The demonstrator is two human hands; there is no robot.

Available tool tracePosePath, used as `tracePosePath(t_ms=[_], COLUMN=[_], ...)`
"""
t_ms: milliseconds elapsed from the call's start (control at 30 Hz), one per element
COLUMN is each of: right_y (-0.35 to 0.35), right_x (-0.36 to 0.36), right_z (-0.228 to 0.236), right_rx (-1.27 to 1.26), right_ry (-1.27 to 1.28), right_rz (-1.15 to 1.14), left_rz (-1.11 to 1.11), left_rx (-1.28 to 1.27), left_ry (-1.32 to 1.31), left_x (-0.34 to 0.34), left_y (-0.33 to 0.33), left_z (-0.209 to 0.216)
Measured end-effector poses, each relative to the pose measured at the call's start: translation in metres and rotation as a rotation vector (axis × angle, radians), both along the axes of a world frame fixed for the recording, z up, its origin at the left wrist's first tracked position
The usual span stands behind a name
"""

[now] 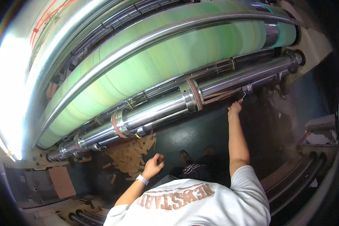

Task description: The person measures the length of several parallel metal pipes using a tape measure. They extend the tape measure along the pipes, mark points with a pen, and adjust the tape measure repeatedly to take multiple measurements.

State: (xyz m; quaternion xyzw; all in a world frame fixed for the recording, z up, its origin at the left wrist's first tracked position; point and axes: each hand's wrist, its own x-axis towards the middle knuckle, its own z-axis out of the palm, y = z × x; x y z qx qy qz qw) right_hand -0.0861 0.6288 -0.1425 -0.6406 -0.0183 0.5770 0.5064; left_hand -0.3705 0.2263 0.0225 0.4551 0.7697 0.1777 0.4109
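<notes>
My right hand (pixel 235 108) stretches forward, its fingers closed round a short, thin, bright metal hand tool (pixel 244 95). The tool's far end meets a small bracket (pixel 247 89) on the lower bar under the steel shaft (pixel 248 77); its exact kind is too small to tell. Held low near my body, my left hand (pixel 153 167) is empty, with the fingers loosely bent and the thumb apart. A pale band (pixel 142 179) circles that wrist. Along the shaft sit steel collars with reddish-brown rings (pixel 195 94).
Behind the shaft runs a large green roller (pixel 192 51), crossed by a curved-looking chrome bar (pixel 150 37). Cardboard scraps (pixel 128 154) lie in a pile on the dark floor (pixel 177 139). Dark pipes (pixel 301 180) stand at the lower right, and a bright lamp glares at left.
</notes>
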Motion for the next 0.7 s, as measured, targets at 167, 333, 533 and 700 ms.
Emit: tracePosePath(t_ms=[167, 333, 533, 700], right_y=[0.003, -0.082, -0.148, -0.152], right_x=[0.064, -0.027, -0.143, -0.172], right_z=[-0.052, 0.138, 0.232, 0.225], right_rx=[0.4, 0.557, 0.486, 0.428], right_ry=[-0.268, 0.152, 0.24, 0.339], right_rz=[-0.201, 0.452, 0.912, 0.68], left_rz=[-0.153, -0.08, 0.035, 0.117], left_rx=[0.341, 0.256, 0.414, 0.438], left_ry=[0.057, -0.044, -0.136, -0.198], left_x=[0.028, 0.008, -0.001, -0.009], left_y=[0.142, 0.118, 0.098, 0.085], left_z=[0.078, 0.072, 0.055, 0.066])
